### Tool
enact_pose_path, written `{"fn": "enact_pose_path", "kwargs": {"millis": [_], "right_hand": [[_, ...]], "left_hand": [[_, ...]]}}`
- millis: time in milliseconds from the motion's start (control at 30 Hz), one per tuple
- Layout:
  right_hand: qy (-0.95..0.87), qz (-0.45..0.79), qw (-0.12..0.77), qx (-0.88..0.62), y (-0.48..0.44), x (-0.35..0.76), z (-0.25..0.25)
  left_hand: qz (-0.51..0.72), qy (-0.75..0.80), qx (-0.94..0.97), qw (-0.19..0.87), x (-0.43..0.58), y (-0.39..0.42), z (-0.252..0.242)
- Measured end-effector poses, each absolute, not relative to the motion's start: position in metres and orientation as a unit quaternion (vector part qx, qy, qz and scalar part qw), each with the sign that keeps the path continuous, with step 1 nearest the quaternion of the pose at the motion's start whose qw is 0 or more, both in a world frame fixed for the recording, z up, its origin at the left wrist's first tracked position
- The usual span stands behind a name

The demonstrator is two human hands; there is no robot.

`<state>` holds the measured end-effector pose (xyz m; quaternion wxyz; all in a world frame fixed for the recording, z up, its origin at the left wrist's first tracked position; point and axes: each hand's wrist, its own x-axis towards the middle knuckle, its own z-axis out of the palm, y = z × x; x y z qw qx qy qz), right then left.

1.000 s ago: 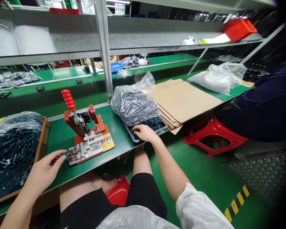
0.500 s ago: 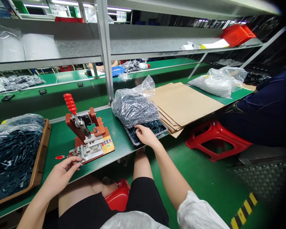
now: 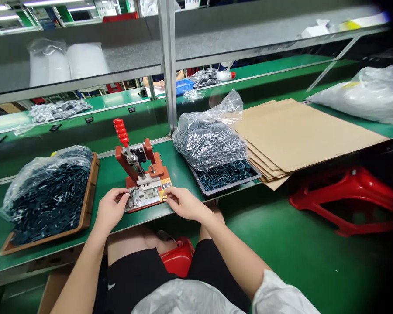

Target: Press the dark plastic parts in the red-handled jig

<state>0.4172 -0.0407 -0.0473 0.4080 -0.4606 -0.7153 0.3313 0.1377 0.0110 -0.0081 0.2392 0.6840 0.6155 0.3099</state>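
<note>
"What's the biggest thing before you?"

"The long, smooth green tabletop (image 3: 179,172). Toward its right lies a stack of flat, tan cardboard sheets (image 3: 304,135), edges slightly fanned."

"And next in size?"

"Beyond my left hand (image 3: 111,208), a shallow brown tray (image 3: 91,192) heaped with thin, dark blue-green strips (image 3: 57,196), a crinkled clear bag partly over them. To the right, a glossy, wrinkled clear plastic bag (image 3: 209,141) full of dark pieces slumps on the back of a shallow black tray (image 3: 229,188), itself filled with small dark parts."

"Where's the clamp?"

"The red-brown and silver metal clamp fixture (image 3: 150,184) stands on the tabletop between those trays, right between my hands. Its ribbed, glossy red handle (image 3: 120,132) points up, tilted back to the left."

"What are your hands doing?"

"The left has thumb and fingers drawn close at the fixture's left end. My right hand (image 3: 183,204) bends its fingers toward the thumb beside the flat yellow label (image 3: 163,188) at the other end. I can't tell whether either pinches a part."
</note>
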Motion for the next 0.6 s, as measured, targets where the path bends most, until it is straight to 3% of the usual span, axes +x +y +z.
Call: {"fn": "enact_pose_path", "kwargs": {"millis": [200,400,500,600], "right_hand": [[-0.541,0.418,0.527,-0.505,-0.007,0.403,-0.092],[-0.463,0.51,0.555,-0.467,-0.011,0.405,-0.099],[-0.485,0.491,0.554,-0.467,-0.011,0.405,-0.097],[-0.563,0.382,0.556,-0.477,-0.01,0.407,-0.096]], "left_hand": [[0.202,0.586,0.766,0.17,0.168,0.028,-0.012],[0.185,0.533,0.815,0.13,0.187,0.037,-0.032],[0.157,0.537,0.817,0.142,0.189,0.039,-0.033],[0.116,0.543,0.821,0.134,0.191,0.043,-0.031]]}}
